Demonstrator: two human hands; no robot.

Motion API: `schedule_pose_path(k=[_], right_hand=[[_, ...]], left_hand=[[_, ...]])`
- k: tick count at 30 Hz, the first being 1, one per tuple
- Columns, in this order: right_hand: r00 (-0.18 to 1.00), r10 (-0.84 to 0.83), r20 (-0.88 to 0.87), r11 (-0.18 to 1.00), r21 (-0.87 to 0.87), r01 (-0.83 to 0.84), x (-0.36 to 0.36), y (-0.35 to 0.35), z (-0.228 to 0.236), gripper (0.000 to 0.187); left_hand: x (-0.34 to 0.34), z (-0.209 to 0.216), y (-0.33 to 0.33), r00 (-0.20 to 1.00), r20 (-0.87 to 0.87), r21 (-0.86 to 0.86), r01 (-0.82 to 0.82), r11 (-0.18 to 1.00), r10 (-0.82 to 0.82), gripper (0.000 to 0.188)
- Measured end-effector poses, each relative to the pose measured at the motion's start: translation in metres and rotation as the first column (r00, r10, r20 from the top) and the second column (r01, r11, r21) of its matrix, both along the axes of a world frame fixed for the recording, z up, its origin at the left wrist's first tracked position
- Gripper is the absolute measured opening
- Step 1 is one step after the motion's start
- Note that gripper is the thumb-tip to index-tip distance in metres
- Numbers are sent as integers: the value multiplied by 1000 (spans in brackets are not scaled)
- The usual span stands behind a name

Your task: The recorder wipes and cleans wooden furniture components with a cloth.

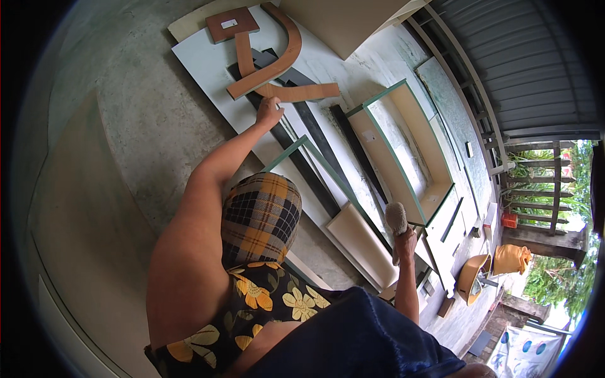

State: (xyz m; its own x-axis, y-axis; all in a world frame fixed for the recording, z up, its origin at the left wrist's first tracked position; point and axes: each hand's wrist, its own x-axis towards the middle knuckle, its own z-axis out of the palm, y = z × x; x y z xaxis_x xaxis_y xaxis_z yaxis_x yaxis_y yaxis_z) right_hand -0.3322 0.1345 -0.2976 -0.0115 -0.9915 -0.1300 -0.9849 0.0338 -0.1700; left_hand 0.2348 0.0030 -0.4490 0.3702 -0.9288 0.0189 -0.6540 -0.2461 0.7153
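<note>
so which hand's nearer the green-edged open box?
Right. The right hand is by the lower corner of the box; the left hand is farther off, leftward, across a dark strip.

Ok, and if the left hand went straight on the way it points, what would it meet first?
The left hand would most likely meet the brown strip just beyond its fingers; depth is unclear, so it could be touching it now.

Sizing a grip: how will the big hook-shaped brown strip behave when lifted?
The hook-shaped brown strip is probably stiff: its edge shows some thickness. Lifted by one end, it may twist, given its pronounced bend.
</note>
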Motion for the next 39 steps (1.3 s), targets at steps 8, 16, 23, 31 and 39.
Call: schedule_pose_path(k=[8,16,23,31,39], right_hand=[[1000,-12,23,1000,7,11,7,7,10,34],[996,-87,20,994,67,86,2,26,22,24],[997,-72,-1,995,71,72,22,11,36,29],[993,-108,36,991,-78,111,15,13,57,23],[987,-161,14,986,-40,162,-8,33,52,26]], left_hand=[[19,6,-65,1000,0,30,14,999,-14,53],[-9,23,-66,943,179,272,225,936,-279,65],[-30,-3,-36,538,586,47,723,689,-605,61],[-52,12,-42,459,511,321,683,656,-727,67],[-61,10,-42,476,505,345,653,674,-720,67]])
